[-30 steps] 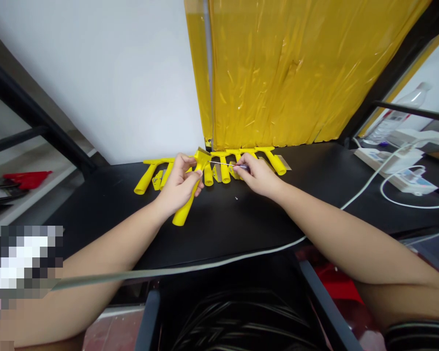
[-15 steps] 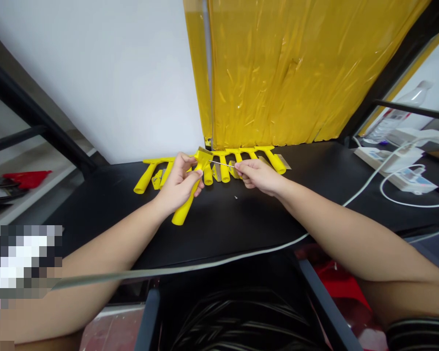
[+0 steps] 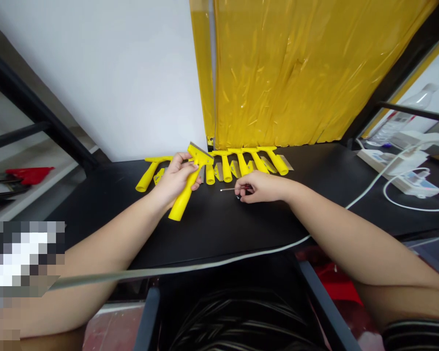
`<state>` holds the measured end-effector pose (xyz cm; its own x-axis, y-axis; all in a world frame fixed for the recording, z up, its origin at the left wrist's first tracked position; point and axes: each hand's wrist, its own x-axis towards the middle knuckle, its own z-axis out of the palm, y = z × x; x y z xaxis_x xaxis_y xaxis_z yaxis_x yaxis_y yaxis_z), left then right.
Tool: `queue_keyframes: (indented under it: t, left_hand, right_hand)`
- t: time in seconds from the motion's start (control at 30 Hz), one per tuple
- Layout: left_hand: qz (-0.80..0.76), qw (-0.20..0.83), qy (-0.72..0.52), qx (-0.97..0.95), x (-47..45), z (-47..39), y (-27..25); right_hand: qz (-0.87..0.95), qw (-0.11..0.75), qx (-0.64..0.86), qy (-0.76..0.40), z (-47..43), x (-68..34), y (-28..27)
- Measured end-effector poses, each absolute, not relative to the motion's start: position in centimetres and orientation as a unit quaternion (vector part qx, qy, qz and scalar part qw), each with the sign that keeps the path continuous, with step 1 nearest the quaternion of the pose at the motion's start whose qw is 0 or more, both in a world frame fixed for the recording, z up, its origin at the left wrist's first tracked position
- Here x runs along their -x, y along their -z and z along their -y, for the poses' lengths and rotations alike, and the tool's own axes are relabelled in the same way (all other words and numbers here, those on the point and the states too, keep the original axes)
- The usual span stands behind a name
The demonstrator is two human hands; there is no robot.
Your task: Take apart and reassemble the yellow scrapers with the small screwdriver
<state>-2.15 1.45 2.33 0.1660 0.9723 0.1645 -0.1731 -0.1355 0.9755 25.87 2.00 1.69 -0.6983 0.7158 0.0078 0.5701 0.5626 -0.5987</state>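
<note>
My left hand [image 3: 181, 178] is closed around the neck of a yellow scraper [image 3: 185, 195], its wide head up and its handle slanting down toward me. My right hand [image 3: 256, 186] holds a thin-shafted screwdriver [image 3: 228, 189], its tip pointing left, away from the scraper. The fingers of that hand are low over the black tabletop, near a tiny metal piece, perhaps a screw [image 3: 237, 197]. Behind both hands lies a row of several more yellow scrapers [image 3: 225, 168], some with metal blades showing beside them.
A white cable [image 3: 223, 263] runs across the table's front edge. To the right are white power strips [image 3: 398, 168] with cords and a clear plastic bottle [image 3: 402, 117]. A yellow-wrapped panel [image 3: 278, 73] and a white board [image 3: 131, 83] stand behind the table [image 3: 205, 234].
The screwdriver has come away from the scraper's head. My right hand has lowered toward the tabletop beside the tiny piece. The scraper in my left hand has turned slightly.
</note>
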Motion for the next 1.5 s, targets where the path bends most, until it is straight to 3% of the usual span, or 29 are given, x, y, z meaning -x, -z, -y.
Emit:
queue_keyframes:
  t: [0.27, 0.47, 0.6, 0.8, 1.0, 1.2, 1.5]
  left_hand:
    - [-0.391, 0.603, -0.486, -0.497, 1.7, -1.4, -2.6]
    - [-0.379, 0.654, -0.409, -0.511, 1.2, -0.6, -2.5]
    - [-0.367, 0.678, -0.331, -0.544, 0.7, 0.3, -2.2]
    - [-0.347, 0.685, -0.287, -0.573, -0.1, 1.3, -2.4]
    - [-0.342, 0.656, -0.320, -0.592, -0.6, 2.0, -2.1]
    - [-0.345, 0.620, -0.346, -0.613, -0.9, 2.3, -1.6]
    - [-0.339, 0.663, -0.343, -0.572, -0.8, 2.0, -2.0]
  right_hand:
    - [0.910, 0.132, 0.304, -0.251, -2.3, -25.6, -1.5]
    - [0.824, 0.362, 0.313, -0.303, -2.5, -25.2, -1.6]
    - [0.803, 0.446, 0.302, -0.254, -2.3, -24.1, -1.7]
    - [0.805, 0.450, 0.286, -0.259, -2.1, -23.4, -1.5]
    - [0.804, 0.439, 0.299, -0.268, -2.0, -23.1, -1.5]
    - [0.721, 0.431, 0.324, -0.435, -2.0, -22.7, -1.8]
    - [0.663, 0.417, 0.369, -0.500, -2.3, -22.7, -1.3]
